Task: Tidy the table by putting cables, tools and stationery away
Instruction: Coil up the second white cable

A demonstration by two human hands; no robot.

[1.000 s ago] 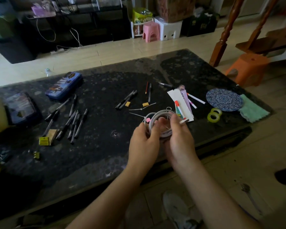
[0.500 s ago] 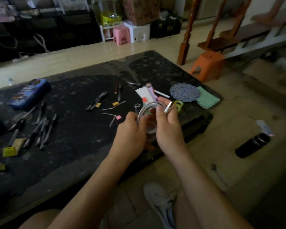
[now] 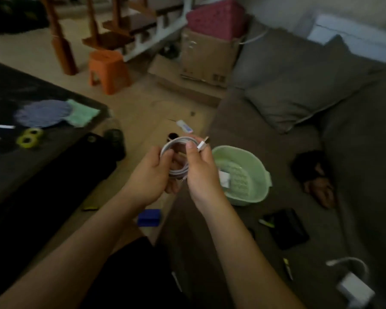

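Beside table, over sofa edge: coiled white cable (image 3: 179, 171) held up between my two hands, off table (image 3: 11, 85), just left of green basin (image 3: 263, 172) on sofa seat. My left hand (image 3: 152, 175) grips coil's left side so loops don't spring apart. My right hand (image 3: 201, 172) pinches right side, thumb across strands, plug (image 3: 202, 144) poking up past fingers so loose end can't unwind. Basin holds small white item, so likely drop spot. Tape rolls (image 3: 29, 136) not yet cleared from table.

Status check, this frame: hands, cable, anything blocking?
Gripping coiled white cable: left hand, right hand. Beyond right hand, green basin. No obstruction seen.
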